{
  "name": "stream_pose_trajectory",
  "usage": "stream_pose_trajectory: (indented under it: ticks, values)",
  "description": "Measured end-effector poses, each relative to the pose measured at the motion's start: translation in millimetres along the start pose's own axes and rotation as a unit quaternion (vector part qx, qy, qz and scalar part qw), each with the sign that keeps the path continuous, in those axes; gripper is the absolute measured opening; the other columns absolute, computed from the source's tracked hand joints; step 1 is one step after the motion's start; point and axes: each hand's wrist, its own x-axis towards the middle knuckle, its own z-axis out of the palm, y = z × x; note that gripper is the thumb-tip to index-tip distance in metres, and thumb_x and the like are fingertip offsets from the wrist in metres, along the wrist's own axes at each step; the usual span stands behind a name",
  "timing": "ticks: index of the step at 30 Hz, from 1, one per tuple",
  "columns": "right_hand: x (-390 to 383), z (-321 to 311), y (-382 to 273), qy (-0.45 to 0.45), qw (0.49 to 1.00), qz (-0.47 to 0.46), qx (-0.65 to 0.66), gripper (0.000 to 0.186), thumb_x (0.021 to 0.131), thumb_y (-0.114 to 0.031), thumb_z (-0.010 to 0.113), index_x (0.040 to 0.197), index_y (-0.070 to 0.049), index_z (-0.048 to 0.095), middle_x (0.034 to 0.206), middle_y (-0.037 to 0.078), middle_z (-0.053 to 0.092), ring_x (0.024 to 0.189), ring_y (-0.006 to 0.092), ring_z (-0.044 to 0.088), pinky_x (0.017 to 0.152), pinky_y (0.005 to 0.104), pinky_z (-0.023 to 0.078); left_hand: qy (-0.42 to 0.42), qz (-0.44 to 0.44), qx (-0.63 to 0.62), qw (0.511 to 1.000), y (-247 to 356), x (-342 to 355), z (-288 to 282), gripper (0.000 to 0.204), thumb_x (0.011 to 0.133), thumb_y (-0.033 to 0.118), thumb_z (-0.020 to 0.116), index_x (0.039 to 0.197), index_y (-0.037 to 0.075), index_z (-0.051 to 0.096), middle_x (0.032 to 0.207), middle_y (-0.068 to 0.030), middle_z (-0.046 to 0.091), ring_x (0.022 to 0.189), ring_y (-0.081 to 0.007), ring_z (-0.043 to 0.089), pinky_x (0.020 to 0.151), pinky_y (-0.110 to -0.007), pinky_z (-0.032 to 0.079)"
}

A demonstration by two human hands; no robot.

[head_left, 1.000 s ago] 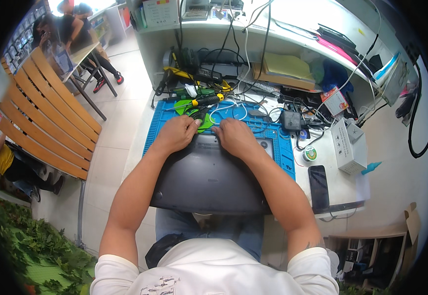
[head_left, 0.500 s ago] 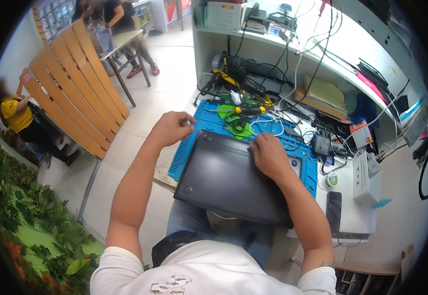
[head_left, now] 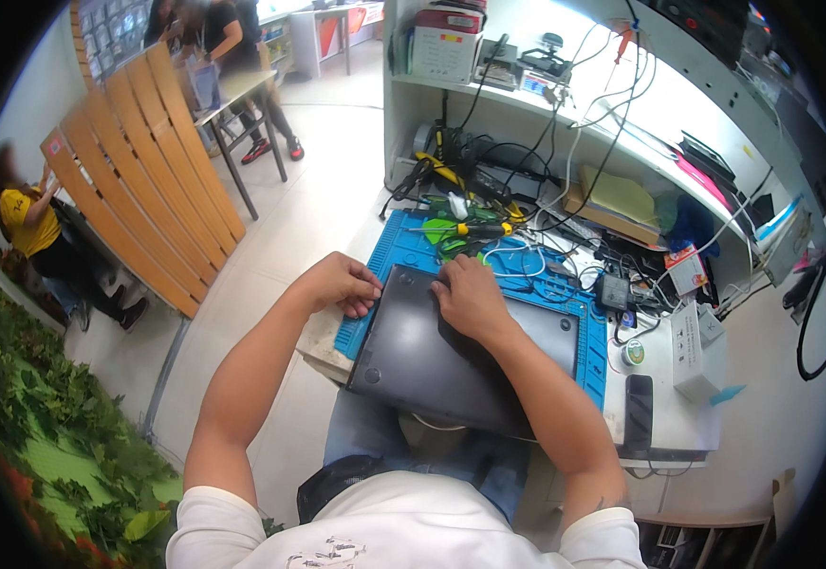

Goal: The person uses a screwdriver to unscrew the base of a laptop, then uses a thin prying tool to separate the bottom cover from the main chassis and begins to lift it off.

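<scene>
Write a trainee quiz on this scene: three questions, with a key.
1. What lies directly beneath the dark grey flat laptop?
a) a blue ridged work mat
b) a red cloth
c) a wooden tray
2. True or false: the black rectangular phone lies to the right of the mat.
3. Which hand lies over the laptop, left or right?

Key: 1. a. 2. True. 3. The right hand.
</scene>
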Motion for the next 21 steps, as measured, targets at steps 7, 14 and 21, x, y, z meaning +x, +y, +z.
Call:
stream_pose_trajectory:
  ticks: [7, 14, 21]
  values:
    - [12.7, 7.2, 6.3, -0.006, 0.999, 0.035, 0.005, 0.027, 0.099, -0.026, 0.071, 0.104, 0.000, 0.074, 0.110, 0.020, 0.072, 0.108, 0.0397, 0.069, 0.095, 0.0533, 0.052, -0.021, -0.019, 0.002, 1.000, -8.0, 18.1, -11.3, 0.021, 0.095, 0.006, 0.081, 0.110, -0.008, 0.075, 0.085, -0.0127, 0.078, 0.065, -0.0169, 0.075, 0.056, -0.028, 0.061]
    - [18.3, 24.5, 11.6, 0.025, 0.999, 0.027, 0.013, 0.028, 0.093, -0.024, 0.073, 0.105, 0.001, 0.076, 0.110, 0.023, 0.073, 0.106, 0.0399, 0.072, 0.094, 0.0517, 0.055, -0.018, -0.036, 0.040, 0.998, 5.7, 16.8, -12.5, 0.017, 0.093, 0.005, 0.080, 0.103, -0.006, 0.073, 0.081, -0.0141, 0.076, 0.063, -0.0193, 0.074, 0.056, -0.031, 0.062]
    - [18.8, 20.8, 2.7, 0.015, 1.000, 0.018, 0.020, 0.020, 0.082, -0.011, 0.067, 0.093, 0.003, 0.075, 0.103, 0.026, 0.073, 0.099, 0.0438, 0.072, 0.090, 0.0543, 0.057, -0.012, 0.000, 0.096, 0.995, 32.1, 5.7, 4.6, 0.025, 0.088, 0.002, 0.084, 0.108, -0.007, 0.073, 0.079, -0.0133, 0.077, 0.062, -0.0193, 0.076, 0.058, -0.031, 0.063]
